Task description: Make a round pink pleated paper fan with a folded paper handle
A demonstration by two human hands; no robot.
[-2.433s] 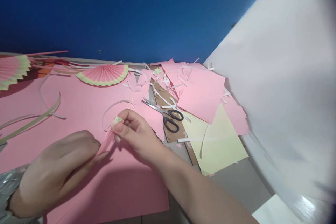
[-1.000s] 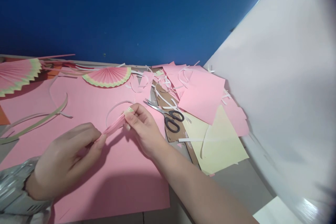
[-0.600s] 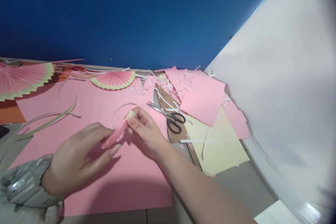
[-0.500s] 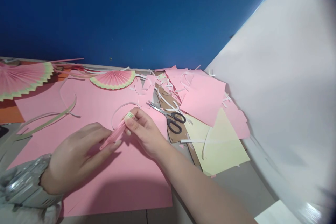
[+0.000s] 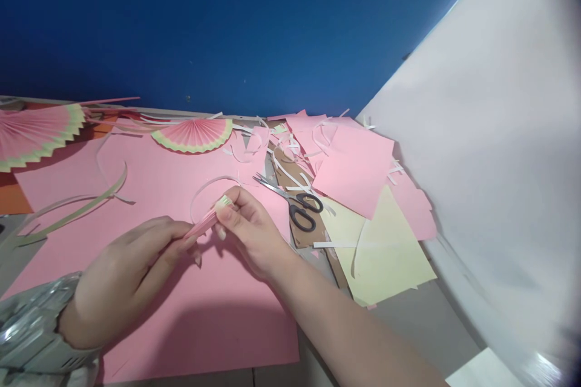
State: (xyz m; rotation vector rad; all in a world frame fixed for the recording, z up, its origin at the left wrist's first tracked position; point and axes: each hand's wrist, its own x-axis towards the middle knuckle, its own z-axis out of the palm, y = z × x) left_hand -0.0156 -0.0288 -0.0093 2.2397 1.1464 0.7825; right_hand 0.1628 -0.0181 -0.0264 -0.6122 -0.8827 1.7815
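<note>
A narrow, accordion-folded strip of pink paper with a pale green end [image 5: 209, 219] is held between both hands above a large pink sheet [image 5: 149, 302]. My right hand [image 5: 249, 231] pinches the green-tipped upper end. My left hand [image 5: 129, 275] grips the lower end, with the fingers curled around it so that part of the strip is hidden. A silver watch sits on my left wrist.
Black-handled scissors [image 5: 302, 211] lie just right of my right hand on brown cardboard. Pink and pale yellow sheets [image 5: 379, 242] and white paper trimmings pile at the right. Two finished pink-and-green paper fans [image 5: 193, 134] lie at the back, below a blue wall. A white panel rises at right.
My left hand's fingers have closed further around the lower end of the folded strip, which was more exposed half a second ago. The view has shifted slightly.
</note>
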